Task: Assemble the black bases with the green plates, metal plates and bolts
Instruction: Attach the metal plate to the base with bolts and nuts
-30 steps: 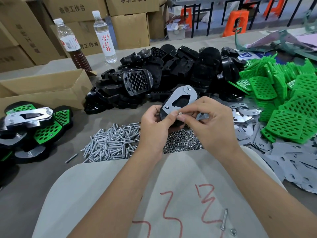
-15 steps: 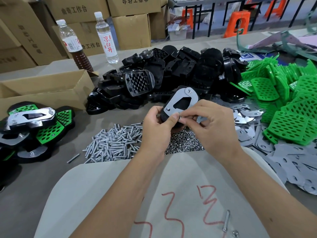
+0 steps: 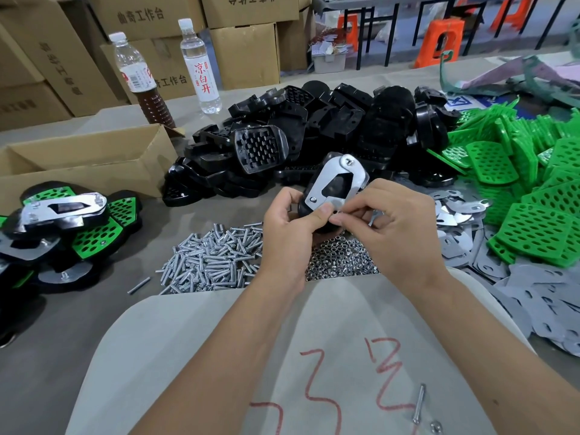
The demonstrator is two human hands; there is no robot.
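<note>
Nearest the person lies a pale cloth (image 3: 219, 356) with red marks, a loose bolt (image 3: 419, 403) and a nut (image 3: 435, 426) resting on its near right part.

Above it, the left hand (image 3: 288, 229) grips the black base (image 3: 317, 211) from below, thumb pressed on the lower end of the metal plate (image 3: 335, 183). The right hand (image 3: 395, 227) pinches at that same lower corner with fingertips curled; whatever small piece it holds is hidden. Compared with a second ago, the assembly has been tipped more upright, so that the plate faces the camera and screw heads show at its top and lower left. This suggests the fastening on this piece is nearly finished, with the last fastener being seated.

Just beyond the cloth, a heap of bolts (image 3: 213, 262) lies left of a pile of nuts (image 3: 339, 262). Finished assemblies (image 3: 69, 221) sit at the left by an open carton (image 3: 84, 164). Loose metal plates (image 3: 470, 246) and green plates (image 3: 533, 208) spread to the right, and a mound of black bases (image 3: 314, 133) fills the middle of the grey counter (image 3: 47, 356).

Farther off stand two bottles (image 3: 201, 67), stacked cardboard boxes (image 3: 244, 42) and orange stools (image 3: 439, 42).
</note>
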